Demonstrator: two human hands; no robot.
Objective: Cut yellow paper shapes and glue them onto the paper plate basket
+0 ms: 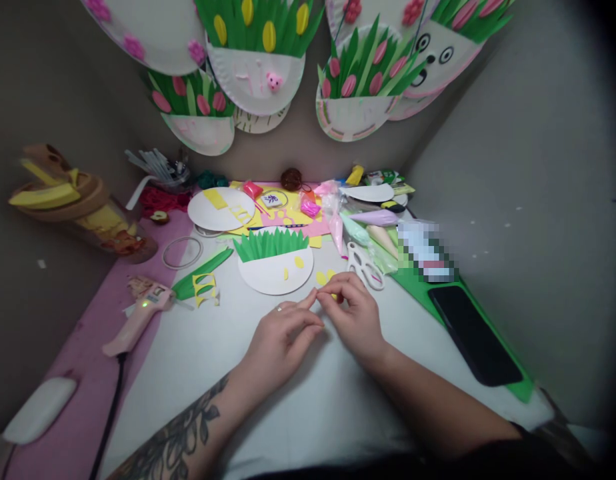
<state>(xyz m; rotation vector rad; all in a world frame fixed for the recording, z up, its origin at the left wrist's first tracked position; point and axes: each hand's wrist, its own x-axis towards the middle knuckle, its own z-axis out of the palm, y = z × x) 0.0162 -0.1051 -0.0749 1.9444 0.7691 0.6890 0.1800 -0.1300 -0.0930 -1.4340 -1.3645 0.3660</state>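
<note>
- Head view: the left hand (281, 337) and the right hand (355, 317) meet above the white table (198, 373), tips touching or nearly so.
- The left hand wears a ring (279, 309), and its index finger reaches to the right hand's tips; its grip looks narrow, but I cannot tell whether it holds anything.
- The right hand's thumb and index finger are drawn into a narrow pinch (whatever may sit between them is too small to make out).
- Loose yellow petals (321, 278) lie on the table just beyond the right hand, partly behind its fingers.
- The plate (273, 277) lies flat beyond both hands, around the middle of the table; green paper grass (271, 247) stretches along its far side, and two yellow pieces (299, 262) lie on its white part.
- White scissors (363, 263) rest near the right hand, to the right of the petals.
- Piping bags (355, 230) in pale colours lie behind the scissors.
- A dark phone (475, 333) lies on a green sheet (523, 387) at the right edge.
- On the left are a pink glue gun (148, 310), its green light lit, a green strip (203, 272) and a yellow cut-out scrap (198, 291).
- A second plate (203, 207), holding yellow paper, lies farther back.
- Decorated plates (255, 83) hang on the wall above.
</note>
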